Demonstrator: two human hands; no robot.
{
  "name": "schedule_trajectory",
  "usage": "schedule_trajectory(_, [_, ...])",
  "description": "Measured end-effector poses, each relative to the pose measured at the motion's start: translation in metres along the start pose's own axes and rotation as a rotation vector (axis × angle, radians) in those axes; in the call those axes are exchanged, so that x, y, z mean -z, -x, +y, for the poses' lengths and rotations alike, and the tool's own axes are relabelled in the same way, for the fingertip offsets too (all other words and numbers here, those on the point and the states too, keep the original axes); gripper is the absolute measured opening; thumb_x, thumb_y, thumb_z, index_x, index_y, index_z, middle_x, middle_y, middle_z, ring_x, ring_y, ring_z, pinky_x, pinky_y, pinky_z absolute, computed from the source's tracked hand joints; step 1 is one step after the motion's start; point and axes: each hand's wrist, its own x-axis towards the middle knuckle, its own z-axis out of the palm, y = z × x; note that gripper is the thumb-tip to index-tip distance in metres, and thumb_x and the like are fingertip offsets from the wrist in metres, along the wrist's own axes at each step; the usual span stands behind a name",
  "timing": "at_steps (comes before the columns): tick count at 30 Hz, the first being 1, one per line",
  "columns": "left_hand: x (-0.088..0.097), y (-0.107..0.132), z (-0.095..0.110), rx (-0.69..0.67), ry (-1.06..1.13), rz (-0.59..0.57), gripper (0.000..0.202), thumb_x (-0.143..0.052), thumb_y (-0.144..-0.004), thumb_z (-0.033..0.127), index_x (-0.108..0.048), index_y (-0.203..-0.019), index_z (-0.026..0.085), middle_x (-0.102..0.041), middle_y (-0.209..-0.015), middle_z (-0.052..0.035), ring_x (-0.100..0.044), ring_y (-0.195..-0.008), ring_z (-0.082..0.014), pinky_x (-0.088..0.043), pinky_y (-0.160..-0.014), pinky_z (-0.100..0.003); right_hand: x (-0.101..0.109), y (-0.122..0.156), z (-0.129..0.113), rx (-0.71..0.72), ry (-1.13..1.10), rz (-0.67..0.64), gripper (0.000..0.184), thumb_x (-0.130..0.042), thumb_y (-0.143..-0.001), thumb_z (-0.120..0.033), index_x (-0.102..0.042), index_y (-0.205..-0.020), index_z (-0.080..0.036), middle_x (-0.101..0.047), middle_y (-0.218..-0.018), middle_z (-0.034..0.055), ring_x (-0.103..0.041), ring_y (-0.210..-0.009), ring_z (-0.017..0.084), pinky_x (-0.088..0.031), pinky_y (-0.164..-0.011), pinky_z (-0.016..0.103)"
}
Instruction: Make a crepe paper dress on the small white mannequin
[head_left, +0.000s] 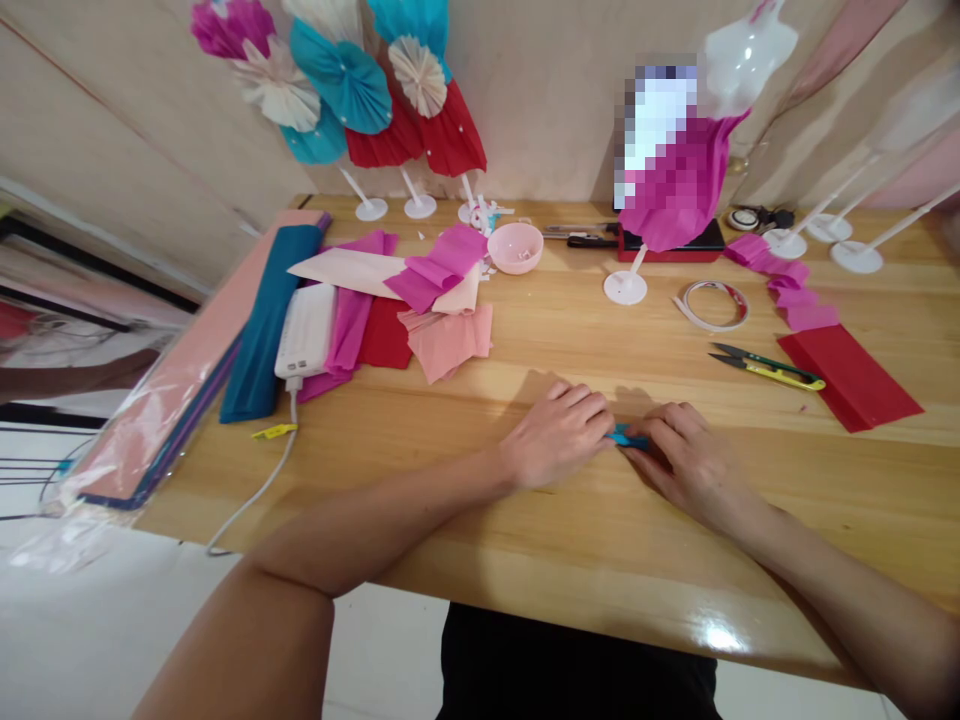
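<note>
My left hand (559, 432) and my right hand (686, 455) rest close together on the wooden table (525, 520), knuckles up and fingers curled. Between them they pinch a small folded strip of blue crepe paper (627, 438); only a short piece of it shows between the fingertips, the rest is hidden under the fingers.
Yellow-handled snips (765, 366) and a red paper sheet (847, 376) lie to the right. A tape ring (714, 305), pink bowl (515, 247) and white stands with paper dresses sit behind. Folded crepe papers (442, 310), a white power bank (306, 330) with cable and paper packs lie left.
</note>
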Motion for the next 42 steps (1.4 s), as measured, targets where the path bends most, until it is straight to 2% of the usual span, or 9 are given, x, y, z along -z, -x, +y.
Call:
schedule_trajectory(9, [0.0045, -0.0017, 0.001, 0.015, 0.121, -0.001, 0.03, -0.04, -0.1, 0.038, -0.06, -0.105, 0.016, -0.063, -0.106, -0.0074, -0.054, -0.103, -0.0205, -0.043, -0.092, -0.035, -0.0005, -0.0022, -0.0014, -0.041, -0.048, -0.021, 0.011, -0.058, -0.092, -0.027, -0.06, -0.099, -0.018, -0.058, -0.092, 0.0097, -0.054, -0.088, 0.024, -0.049, -0.075, 0.038])
schedule_trajectory(14, [0.0014, -0.0014, 0.0026, -0.025, 0.185, -0.044, 0.029, -0.039, -0.1, 0.035, -0.06, -0.101, 0.015, -0.063, -0.102, -0.0069, -0.055, -0.099, -0.0185, -0.045, -0.094, -0.032, -0.0005, -0.0029, -0.0028, -0.029, -0.04, -0.028, 0.009, -0.057, -0.092, -0.024, -0.06, -0.097, -0.018, -0.058, -0.093, 0.0096, -0.053, -0.089, 0.024, -0.049, -0.076, 0.038])
schedule_trajectory(23, [0.0025, -0.0022, 0.0027, 0.02, 0.248, -0.096, 0.024, -0.045, -0.098, 0.034, -0.058, -0.104, 0.016, -0.061, -0.106, -0.0074, -0.054, -0.104, -0.0199, -0.046, -0.097, -0.034, -0.003, -0.0004, 0.0, 0.006, -0.02, -0.03, 0.007, -0.058, -0.092, -0.024, -0.061, -0.097, -0.019, -0.059, -0.089, 0.0078, -0.052, -0.085, 0.022, -0.048, -0.075, 0.037])
schedule_trajectory(42, [0.0073, -0.0033, 0.0066, 0.017, 0.185, -0.139, 0.026, -0.044, -0.098, 0.038, -0.058, -0.103, 0.016, -0.061, -0.108, -0.008, -0.054, -0.105, -0.0212, -0.046, -0.095, -0.036, -0.0025, 0.0001, 0.0027, 0.036, -0.003, -0.026, 0.01, -0.054, -0.094, -0.024, -0.063, -0.094, -0.021, -0.059, -0.085, 0.0074, -0.053, -0.082, 0.021, -0.047, -0.074, 0.035])
